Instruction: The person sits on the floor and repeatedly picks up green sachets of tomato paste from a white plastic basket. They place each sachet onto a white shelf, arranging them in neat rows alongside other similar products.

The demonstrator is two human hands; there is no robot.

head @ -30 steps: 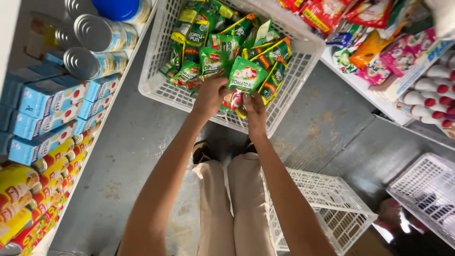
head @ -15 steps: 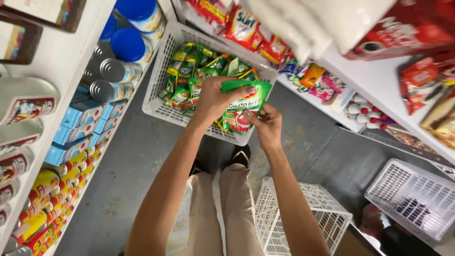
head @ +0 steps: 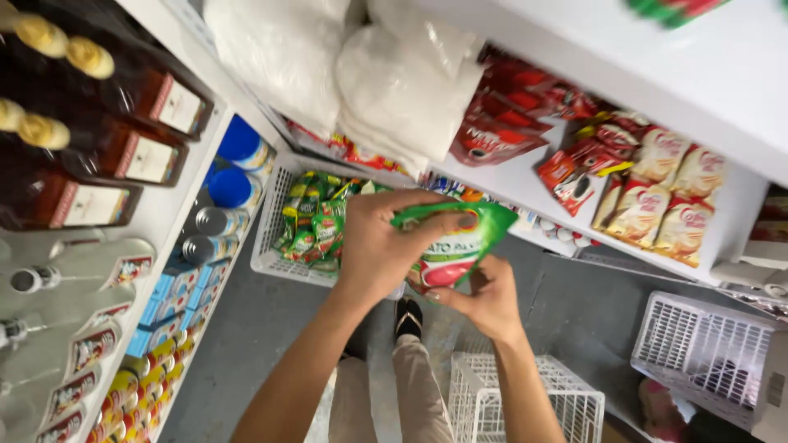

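At frame centre, the left hand (head: 382,246) and right hand (head: 484,295) both grip a glossy green-and-red plastic sachet (head: 455,242) above the white plastic basket (head: 275,246).

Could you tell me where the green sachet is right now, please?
The green sachet is mid-frame in the head view, held between both hands, above the white basket of similar sachets.

the sachet stack (head: 455,246) sits between both hands, above the basket (head: 275,246) of sachets on the floor; bottles (head: 98,156) shelved left, packets (head: 648,189) shelved right.
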